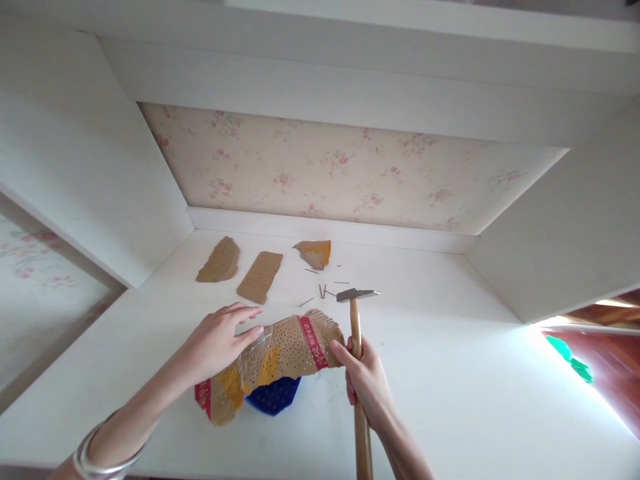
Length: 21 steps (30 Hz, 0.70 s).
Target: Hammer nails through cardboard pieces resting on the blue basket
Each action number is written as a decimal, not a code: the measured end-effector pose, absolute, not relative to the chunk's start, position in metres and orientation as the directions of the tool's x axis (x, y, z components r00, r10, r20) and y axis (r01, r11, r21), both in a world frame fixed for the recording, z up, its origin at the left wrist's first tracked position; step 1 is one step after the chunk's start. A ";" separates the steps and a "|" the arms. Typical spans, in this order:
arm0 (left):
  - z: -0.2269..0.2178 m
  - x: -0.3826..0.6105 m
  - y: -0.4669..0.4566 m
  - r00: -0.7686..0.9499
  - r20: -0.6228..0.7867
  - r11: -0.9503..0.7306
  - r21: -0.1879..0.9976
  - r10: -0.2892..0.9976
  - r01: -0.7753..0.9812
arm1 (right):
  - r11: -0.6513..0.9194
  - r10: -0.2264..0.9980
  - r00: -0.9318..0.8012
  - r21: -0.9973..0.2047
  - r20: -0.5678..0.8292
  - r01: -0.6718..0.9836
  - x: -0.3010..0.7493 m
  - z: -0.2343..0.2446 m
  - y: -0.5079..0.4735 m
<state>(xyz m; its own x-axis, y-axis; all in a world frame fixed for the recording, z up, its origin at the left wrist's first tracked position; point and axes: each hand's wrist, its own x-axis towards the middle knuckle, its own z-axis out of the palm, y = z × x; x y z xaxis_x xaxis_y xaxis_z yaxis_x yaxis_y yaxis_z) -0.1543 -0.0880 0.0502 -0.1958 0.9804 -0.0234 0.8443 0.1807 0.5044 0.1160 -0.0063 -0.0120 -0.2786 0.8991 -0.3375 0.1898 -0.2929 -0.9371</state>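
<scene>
Wooden hammer (356, 313) in right hand (367, 380), left hand (217, 340) on perforated cardboard (280, 353)

Left hand (219, 341) flat, palm down, fingers extended, right hand (367, 381) in closed grip

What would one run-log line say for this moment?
left hand: flat on perforated cardboard | right hand: gripping hammer | blue object: under cardboard | nails: loose on white shelf

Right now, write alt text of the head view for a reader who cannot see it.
The right hand grips a wooden-handled hammer upright while the left hand rests on perforated cardboard over a blue object. Loose nails and three cardboard scraps lie behind on the white shelf.
</scene>
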 end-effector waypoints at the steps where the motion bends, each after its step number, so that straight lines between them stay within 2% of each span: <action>1: 0.055 -0.153 -0.081 -0.174 -0.022 0.161 0.504 0.984 0.848 | -0.291 0.901 -0.274 -0.937 -0.336 0.191 0.116 -0.011 -0.007; 4: 0.064 -0.148 -0.048 -0.056 -0.042 0.069 0.456 0.998 0.887 | -0.294 0.907 -0.257 -0.938 -0.334 0.182 0.119 -0.010 -0.010; 6: 0.060 -0.144 -0.020 0.009 -0.108 0.031 0.364 0.994 0.931 | -0.305 0.907 -0.248 -0.937 -0.340 0.169 0.122 -0.011 -0.013; 7: 0.055 -0.141 -0.005 0.042 -0.165 0.011 0.306 0.985 0.952 | -0.314 0.907 -0.240 -0.936 -0.346 0.159 0.124 -0.012 -0.015; 14: 0.003 -0.136 0.060 0.086 -0.302 -0.033 0.178 0.949 0.984 | -0.392 0.895 -0.172 -0.909 -0.412 0.142 0.141 -0.027 -0.030; 21: -0.028 -0.139 0.060 0.209 -0.277 -0.158 0.197 0.938 0.968 | -0.423 0.884 -0.174 -0.901 -0.434 0.097 0.151 -0.036 -0.033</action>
